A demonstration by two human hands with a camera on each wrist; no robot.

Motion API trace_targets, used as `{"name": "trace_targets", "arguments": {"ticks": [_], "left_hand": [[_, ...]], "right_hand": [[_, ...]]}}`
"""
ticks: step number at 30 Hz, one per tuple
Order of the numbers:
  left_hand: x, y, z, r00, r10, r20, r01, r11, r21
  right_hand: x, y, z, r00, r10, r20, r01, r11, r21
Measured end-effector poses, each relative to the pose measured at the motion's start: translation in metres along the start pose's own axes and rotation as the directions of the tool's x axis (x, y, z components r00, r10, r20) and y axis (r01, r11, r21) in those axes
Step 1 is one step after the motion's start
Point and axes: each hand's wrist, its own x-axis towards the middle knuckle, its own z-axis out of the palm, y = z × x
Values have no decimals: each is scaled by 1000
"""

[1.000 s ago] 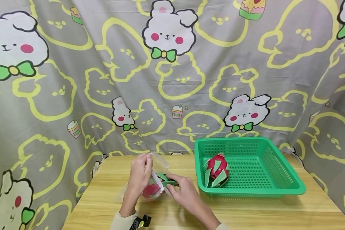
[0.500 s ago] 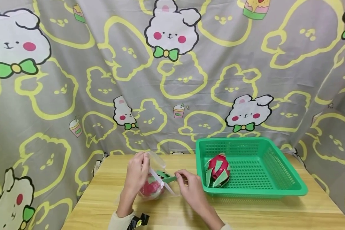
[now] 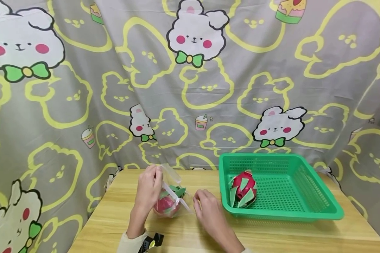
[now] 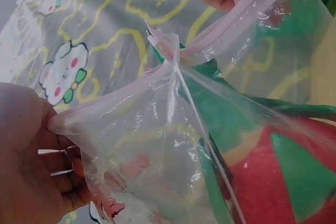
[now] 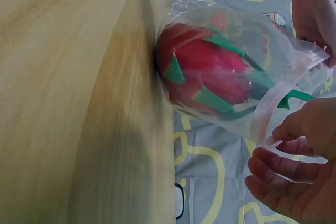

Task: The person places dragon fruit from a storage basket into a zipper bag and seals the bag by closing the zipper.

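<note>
A clear plastic zip bag (image 4: 131,119) with a whitish strip along its mouth stands on the table, its mouth spread apart. Inside sits a red dragon fruit (image 5: 205,72) with green leaf tips, one tip poking up at the opening. My left hand (image 3: 148,188) pinches the bag's mouth on the left side, thumb against fingers. On the opposite side, my right hand (image 3: 210,212) pinches the other edge between thumb and forefinger, its remaining fingers loosely bent, as the right wrist view shows.
To the right stands a green perforated plastic basket (image 3: 282,213), with a second dragon fruit (image 3: 244,189) at its left side. The wooden table (image 3: 114,203) ends at a grey curtain (image 3: 183,144) printed with cartoon rabbits.
My right hand has let go of the dragon fruit's green leaf tips and moved right to the bag's edge. My left hand has shifted slightly left, still gripping the bag.
</note>
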Motion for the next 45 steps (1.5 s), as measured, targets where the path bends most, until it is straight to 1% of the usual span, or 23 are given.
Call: {"name": "trace_targets", "arguments": {"ticks": [3,11,17,20,25,30,35,38,42,45], "left_hand": [[0,1,-1,1000,1,-6,-1,1000,0],[1,4,-7,999,10,-36,-9,1000,14],[0,6,-9,999,8,-44,-7,1000,14],[1,6,-10,998,9,-55,-8,1000,15],[5,8,-13,997,25,-70,-23,999,29],[11,9,-18,995,46,-83,-42,997,58],[15,7,-25,991,59,-118,-51,996,69],[17,6,-29,990,68,-127,-58,995,84],[20,9,-33,992,66,-106,-56,993,102],[20,14,-32,997,56,-51,-50,994,95]], "right_hand": [[2,0,1,1000,-7,-21,7,1000,-13],[11,0,-1,994,-6,-105,12,998,55],[16,-1,-3,988,-10,-155,18,999,48],[19,-2,-4,982,-25,-185,32,999,34],[29,-6,-10,973,-69,-222,79,996,37],[43,-10,-22,972,-82,-222,95,994,48],[60,-12,-37,976,-85,-202,99,993,58],[68,-12,-47,977,-81,-197,95,994,58],[77,-14,-59,982,-88,-169,98,994,53],[82,-15,-66,989,-83,-124,90,995,52]]}}
